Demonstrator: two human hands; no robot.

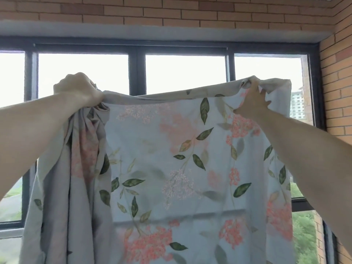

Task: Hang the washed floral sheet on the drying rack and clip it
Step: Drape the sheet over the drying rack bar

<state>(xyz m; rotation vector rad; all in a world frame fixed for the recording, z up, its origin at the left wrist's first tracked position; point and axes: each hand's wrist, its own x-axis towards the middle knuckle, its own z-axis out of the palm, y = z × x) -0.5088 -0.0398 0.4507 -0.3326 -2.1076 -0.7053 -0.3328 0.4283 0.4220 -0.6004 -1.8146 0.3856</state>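
The floral sheet (171, 159), pale blue with pink blossoms and green leaves, hangs spread in front of the window, its top edge held high. My left hand (78, 90) grips a bunched handful of the sheet at the upper left, where the cloth falls in thick folds. My right hand (251, 100) pinches the top hem near the upper right corner, fingers curled over the edge. The sheet hides whatever bar lies under its top edge; no drying rack and no clips show.
A dark-framed window (137, 73) fills the wall behind the sheet, with bright sky outside. Brick wall (339, 73) runs above the window and along the right side. Trees and a distant building show through the right pane.
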